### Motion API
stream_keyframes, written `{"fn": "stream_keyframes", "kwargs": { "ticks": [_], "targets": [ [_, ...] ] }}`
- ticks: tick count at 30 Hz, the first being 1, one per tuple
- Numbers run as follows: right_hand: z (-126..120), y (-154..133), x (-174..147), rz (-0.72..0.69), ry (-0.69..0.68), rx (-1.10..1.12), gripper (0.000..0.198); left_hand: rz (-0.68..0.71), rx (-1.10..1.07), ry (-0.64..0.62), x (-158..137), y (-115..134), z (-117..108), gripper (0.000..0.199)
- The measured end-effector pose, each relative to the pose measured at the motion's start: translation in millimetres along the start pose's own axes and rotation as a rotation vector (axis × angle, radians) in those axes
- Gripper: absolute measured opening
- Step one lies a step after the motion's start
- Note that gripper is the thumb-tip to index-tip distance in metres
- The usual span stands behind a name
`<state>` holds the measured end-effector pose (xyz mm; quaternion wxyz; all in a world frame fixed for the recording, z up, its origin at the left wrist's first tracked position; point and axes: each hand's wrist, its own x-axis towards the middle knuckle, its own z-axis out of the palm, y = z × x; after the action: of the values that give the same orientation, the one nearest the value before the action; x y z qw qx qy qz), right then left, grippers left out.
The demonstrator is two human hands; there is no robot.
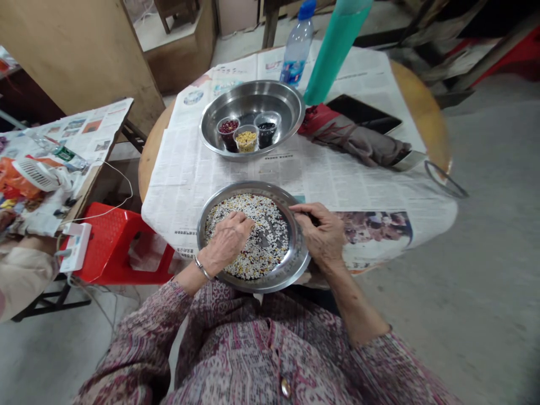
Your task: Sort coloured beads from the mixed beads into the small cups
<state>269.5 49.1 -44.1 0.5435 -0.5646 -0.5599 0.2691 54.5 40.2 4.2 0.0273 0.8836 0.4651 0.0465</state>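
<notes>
A round metal basin (300, 264) is at the near edge of the table, tilted slightly toward me. A mix of white, yellow and dark beans or grains (257, 259) covers most of its bottom. My left hand (230, 241) is over the mix from the left, fingers bent and pressed together; what is in the fingertips is hidden. At the right rim, my right hand (323, 233) grips the basin with thumb and forefinger, the other fingers curled. Beyond is a larger metal basin (253, 90) with three clear cups: dark red beans (228, 128), yellow beans (246, 139) and black beans (266, 130).
Newspaper (172, 180) covers the round table. A water bottle (295, 53), a green bottle (335, 53), a folded umbrella (358, 138) and a dark tablet-like slab (367, 112) stand or lie behind. Left are a red stool (112, 247), a power strip (76, 247) and another person's sleeve (25, 275).
</notes>
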Motion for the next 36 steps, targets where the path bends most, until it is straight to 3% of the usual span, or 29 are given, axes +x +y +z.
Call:
{"fn": "stream_keyframes", "kwargs": {
  "ticks": [20,30,36],
  "targets": [
    [0.6,0.4,-0.2,0.015,0.001,0.011,0.017,0.054,0.114,-0.039,6.2,5.1,-7.3,0.02],
    [0.2,-0.8,0.2,0.007,0.0,0.004,0.017,-0.034,-0.103,-0.022,3.2,-1.4,-6.6,0.021],
    [0.9,0.2,-0.2,0.005,0.011,0.003,0.018,-0.025,-0.105,0.008,-0.7,-1.9,-3.1,0.02]
  ]
}}
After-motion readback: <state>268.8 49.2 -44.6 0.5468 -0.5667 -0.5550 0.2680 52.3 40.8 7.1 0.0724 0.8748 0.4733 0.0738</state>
